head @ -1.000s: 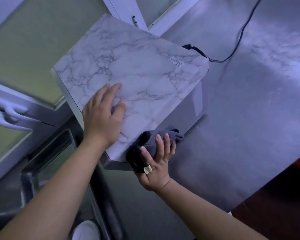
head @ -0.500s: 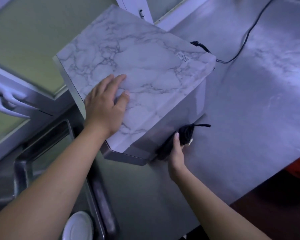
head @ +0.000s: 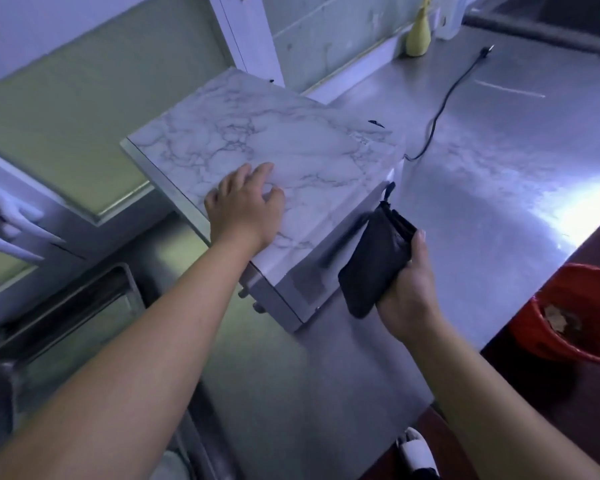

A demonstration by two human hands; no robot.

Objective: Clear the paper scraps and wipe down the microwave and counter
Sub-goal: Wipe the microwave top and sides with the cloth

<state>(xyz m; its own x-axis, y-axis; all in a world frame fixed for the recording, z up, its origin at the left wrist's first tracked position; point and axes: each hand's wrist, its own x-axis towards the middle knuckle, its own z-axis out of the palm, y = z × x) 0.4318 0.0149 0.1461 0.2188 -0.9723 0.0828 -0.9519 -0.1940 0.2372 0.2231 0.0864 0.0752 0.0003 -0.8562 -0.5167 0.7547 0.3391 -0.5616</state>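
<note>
While left hand [head: 246, 211] rests open on microwave [head: 291, 147], right hand [head: 409, 287] clutches dark cloth [head: 374, 261].

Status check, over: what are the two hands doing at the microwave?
Left hand resting on top of microwave. Right hand grips dark cloth beside microwave's side panel. Black cord lies loose on counter behind.

Marble-topped microwave [head: 291, 150] on steel counter [head: 499, 202], dark cloth [head: 374, 265] beside
</note>
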